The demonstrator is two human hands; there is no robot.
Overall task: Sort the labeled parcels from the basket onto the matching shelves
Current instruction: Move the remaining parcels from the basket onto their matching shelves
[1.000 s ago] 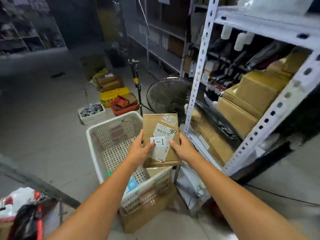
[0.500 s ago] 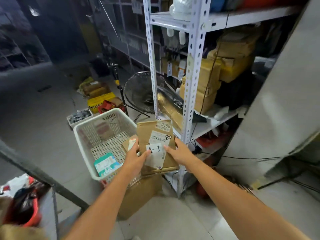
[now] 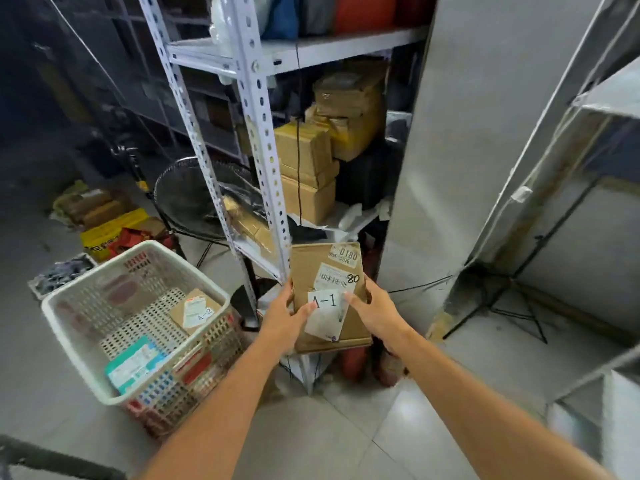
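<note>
I hold a flat brown cardboard parcel upright in front of me; its white label reads A-1. My left hand grips its left edge and my right hand grips its right edge. The parcel hangs in front of the lower part of a white metal shelf rack. Down to the left stands the white perforated basket, holding a small brown parcel labelled A-2 and a teal and white packet.
The rack's middle shelf carries stacked cardboard boxes. A black floor fan stands behind the rack. Bins and boxes lie on the floor at far left. A grey wall panel and another shelf frame rise on the right.
The view has swung right and the parcel has moved away from over the basket toward the end of the rack. Both hands keep their grip on it.
</note>
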